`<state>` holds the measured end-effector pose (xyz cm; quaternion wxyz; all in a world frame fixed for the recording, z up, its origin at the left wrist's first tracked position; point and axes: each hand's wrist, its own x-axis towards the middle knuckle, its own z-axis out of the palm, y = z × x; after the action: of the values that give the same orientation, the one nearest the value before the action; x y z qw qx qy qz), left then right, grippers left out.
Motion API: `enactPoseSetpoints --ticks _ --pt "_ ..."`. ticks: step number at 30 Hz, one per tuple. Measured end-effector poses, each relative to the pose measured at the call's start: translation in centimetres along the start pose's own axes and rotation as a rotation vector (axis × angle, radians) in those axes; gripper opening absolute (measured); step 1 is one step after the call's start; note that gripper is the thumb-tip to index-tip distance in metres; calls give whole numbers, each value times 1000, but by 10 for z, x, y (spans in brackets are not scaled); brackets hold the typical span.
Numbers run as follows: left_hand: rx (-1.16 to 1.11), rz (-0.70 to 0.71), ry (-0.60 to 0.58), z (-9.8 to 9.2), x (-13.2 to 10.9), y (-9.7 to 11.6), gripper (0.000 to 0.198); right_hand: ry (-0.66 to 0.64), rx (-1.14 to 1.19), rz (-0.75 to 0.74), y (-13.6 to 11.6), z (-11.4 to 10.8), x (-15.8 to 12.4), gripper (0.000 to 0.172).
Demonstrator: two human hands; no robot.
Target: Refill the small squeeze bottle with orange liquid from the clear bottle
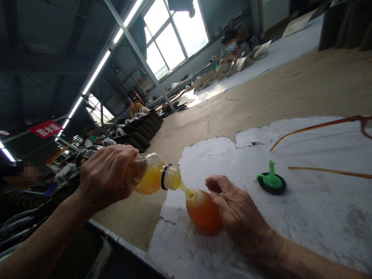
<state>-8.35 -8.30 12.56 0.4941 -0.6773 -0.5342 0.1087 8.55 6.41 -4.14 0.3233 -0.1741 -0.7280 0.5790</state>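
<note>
My left hand (106,174) is wrapped round a clear plastic bottle (148,173) of yellow liquid, tipped with its open mouth to the right. A yellow stream runs from it into the neck of a small round orange bottle (203,213) on the white paper. My right hand (238,213) holds that orange bottle from the right side, thumb and fingers against it. To the right lies a green nozzle cap (271,178) with a black round base, its tip pointing up.
Eyeglasses (316,126) lie at the right on torn white paper (314,217). Dark trays (139,131) line the table's far left edge. A person in a mask (231,46) sits across the table; another person (23,174) is at the left.
</note>
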Motion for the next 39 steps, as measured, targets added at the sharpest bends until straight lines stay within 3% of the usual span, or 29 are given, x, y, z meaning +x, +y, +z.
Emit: enactPoseSetpoints --ticks 24,39 --pt "-20 -5 -10 2 -4 4 38 -9 -12 10 -3 -1 1 37" --pt "-127 -249 -30 17 -23 36 35 -1 -15 3 0 -1 1 34"
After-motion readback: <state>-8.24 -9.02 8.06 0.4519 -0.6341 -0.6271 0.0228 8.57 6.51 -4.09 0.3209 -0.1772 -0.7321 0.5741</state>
